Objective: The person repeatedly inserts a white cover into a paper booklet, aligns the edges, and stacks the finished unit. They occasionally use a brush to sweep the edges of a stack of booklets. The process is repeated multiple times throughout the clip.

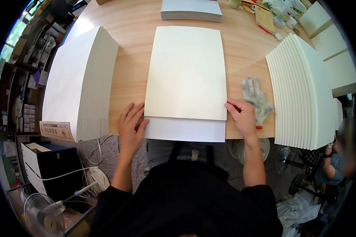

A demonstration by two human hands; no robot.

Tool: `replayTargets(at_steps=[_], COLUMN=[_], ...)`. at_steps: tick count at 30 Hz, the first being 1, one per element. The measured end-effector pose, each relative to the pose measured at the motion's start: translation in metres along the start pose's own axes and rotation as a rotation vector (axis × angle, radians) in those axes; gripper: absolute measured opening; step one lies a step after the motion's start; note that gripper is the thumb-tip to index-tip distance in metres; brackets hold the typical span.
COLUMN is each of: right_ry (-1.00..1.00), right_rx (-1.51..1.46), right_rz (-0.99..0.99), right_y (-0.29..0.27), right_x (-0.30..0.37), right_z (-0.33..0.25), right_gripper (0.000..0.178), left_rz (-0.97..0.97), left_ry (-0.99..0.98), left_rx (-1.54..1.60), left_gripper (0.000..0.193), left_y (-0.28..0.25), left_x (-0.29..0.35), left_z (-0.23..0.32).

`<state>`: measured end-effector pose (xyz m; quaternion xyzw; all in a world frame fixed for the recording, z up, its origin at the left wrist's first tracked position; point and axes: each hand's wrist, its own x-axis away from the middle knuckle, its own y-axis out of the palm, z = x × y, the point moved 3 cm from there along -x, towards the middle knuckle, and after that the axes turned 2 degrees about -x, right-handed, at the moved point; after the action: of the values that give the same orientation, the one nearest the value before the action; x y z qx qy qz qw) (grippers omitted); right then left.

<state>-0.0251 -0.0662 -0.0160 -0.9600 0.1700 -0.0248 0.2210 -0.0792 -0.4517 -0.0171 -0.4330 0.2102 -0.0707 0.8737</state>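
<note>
Nearest the person, a white rectangular paper sheet point(184, 130) juts from beneath the near edge of a cream rectangular paper board point(186, 73). That cream board lies between the hands, long axis running away from the person, neither hand clearly nearer. At its left edge, the left hand point(131, 124) has fingers loosely spread, fingertips touching. At its right edge, near the corner, the right hand point(242, 118) has thumb and forefinger close together; whether they pinch it cannot be told. Beyond its far edge sits a grey-white rectangular paper stack point(192, 12).
</note>
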Motion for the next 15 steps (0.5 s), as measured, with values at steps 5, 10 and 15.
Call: replayTargets(at_steps=[5,10,15], right_ry=[-0.053,-0.08,-0.325], right_rx=[0.014,0.112,0.461], right_rz=[0.025,0.213,0.254], right_y=[-0.002,-0.034,-0.046], right_x=[0.001,0.014,0.024], right_z=[-0.003,-0.016,-0.003], right_gripper=[0.021,0.022,0.019], left_rz=[-0.053,-0.146,-0.441], left_ry=[0.019,-0.074,0.441], left_rx=[-0.013,0.139,-0.073], left_gripper=[0.048,0.056,0.091], left_y=[-0.002,-0.019,-0.004], left_x=[-0.004,-0.023,-0.053], left_z=[-0.001,0.031,0.11])
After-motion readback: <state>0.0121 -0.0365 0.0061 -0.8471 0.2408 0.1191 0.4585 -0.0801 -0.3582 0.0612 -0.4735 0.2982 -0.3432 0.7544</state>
